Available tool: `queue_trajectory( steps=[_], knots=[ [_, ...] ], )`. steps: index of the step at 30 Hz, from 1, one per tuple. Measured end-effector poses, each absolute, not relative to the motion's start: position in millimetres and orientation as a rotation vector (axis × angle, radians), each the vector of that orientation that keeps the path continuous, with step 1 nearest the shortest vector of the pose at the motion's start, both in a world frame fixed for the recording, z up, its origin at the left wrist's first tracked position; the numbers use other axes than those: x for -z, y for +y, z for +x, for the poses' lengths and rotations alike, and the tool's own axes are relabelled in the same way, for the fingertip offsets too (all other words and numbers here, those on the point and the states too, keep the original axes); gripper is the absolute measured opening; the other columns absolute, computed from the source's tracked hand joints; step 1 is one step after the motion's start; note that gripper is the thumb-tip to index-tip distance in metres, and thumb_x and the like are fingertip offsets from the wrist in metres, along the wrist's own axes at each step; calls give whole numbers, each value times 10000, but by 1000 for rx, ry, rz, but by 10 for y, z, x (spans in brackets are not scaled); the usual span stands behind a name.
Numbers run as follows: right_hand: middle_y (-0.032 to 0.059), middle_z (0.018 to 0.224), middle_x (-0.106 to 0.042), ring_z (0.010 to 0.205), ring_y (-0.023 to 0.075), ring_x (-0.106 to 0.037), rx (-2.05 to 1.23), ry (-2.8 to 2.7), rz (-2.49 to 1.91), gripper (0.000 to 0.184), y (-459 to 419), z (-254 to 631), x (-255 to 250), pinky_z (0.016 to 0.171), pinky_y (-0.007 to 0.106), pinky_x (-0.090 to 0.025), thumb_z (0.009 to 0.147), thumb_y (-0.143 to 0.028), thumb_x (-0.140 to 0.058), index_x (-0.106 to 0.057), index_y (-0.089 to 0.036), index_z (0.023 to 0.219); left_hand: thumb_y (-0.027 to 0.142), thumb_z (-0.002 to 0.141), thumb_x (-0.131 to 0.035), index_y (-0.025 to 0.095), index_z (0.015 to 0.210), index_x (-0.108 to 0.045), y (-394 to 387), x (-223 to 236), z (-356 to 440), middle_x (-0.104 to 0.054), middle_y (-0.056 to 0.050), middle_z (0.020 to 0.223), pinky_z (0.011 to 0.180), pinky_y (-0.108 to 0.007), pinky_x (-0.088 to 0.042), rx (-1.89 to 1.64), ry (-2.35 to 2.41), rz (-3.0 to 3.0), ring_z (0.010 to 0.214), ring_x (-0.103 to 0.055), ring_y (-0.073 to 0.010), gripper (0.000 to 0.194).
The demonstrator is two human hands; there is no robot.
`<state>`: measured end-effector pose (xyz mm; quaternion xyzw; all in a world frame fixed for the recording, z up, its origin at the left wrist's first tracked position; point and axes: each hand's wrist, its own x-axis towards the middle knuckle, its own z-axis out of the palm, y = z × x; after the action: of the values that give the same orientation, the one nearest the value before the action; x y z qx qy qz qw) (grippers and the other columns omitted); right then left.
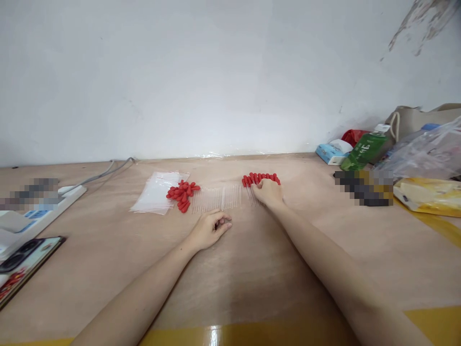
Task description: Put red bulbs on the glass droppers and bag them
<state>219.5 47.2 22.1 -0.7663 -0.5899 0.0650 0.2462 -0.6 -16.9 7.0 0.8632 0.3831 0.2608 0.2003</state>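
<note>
My right hand (pixel 268 192) is over a row of glass droppers, its fingertips pinched at the left part of the row. It seems to hold one dropper, though the fingers partly cover it. Red rubber bulbs (pixel 265 177) cap these droppers and point toward the wall. My left hand (pixel 212 228) lies on the table with fingers loosely curled, thumb apart, and nothing visible in it. Just beyond it lies a row of clear glass tubes (pixel 219 198) without bulbs. Left of the tubes is a loose heap of red rubber bulbs (pixel 182 193).
Clear plastic bags (pixel 154 193) lie stacked beside the heap. At the left are a white power strip (pixel 46 214) with a cable and a phone (pixel 29 264). A tissue pack (pixel 331 153), a green bottle (pixel 365 149), plastic bags (pixel 425 149) and a yellow packet (pixel 432 196) crowd the right.
</note>
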Motion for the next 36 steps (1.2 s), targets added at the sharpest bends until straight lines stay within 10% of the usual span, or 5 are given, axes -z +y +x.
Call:
queue_trajectory(
  steps=[17,25,36],
  knots=[
    [125,797,-661,756,253,-599,-198,-1860,-2177,286,418,1695,-286,781,430,-289,746,-364,-463,-648,-147,756,303,786,-503,166,713,-564,-56,-108,-150,-529,-41,723,704,-314,-408,-1044,1777,2537,736,-501,-188,166],
    [122,802,-658,765,246,-595,-246,-1835,-2182,254,410,1676,-264,770,405,-293,760,-309,-444,-649,-159,771,146,829,-330,102,941,-508,-29,-261,-382,-493,-147,894,615,-338,-428,-214,2469,2643,810,-494,-264,215],
    [128,847,-632,788,232,-576,-245,-1697,-1927,232,214,1820,-418,724,344,-328,845,-295,-328,-496,-142,886,-2,784,-245,72,972,-480,-31,-204,-368,-500,-152,869,595,-313,-448,-5,2444,2646,756,-538,-241,311]
  ],
)
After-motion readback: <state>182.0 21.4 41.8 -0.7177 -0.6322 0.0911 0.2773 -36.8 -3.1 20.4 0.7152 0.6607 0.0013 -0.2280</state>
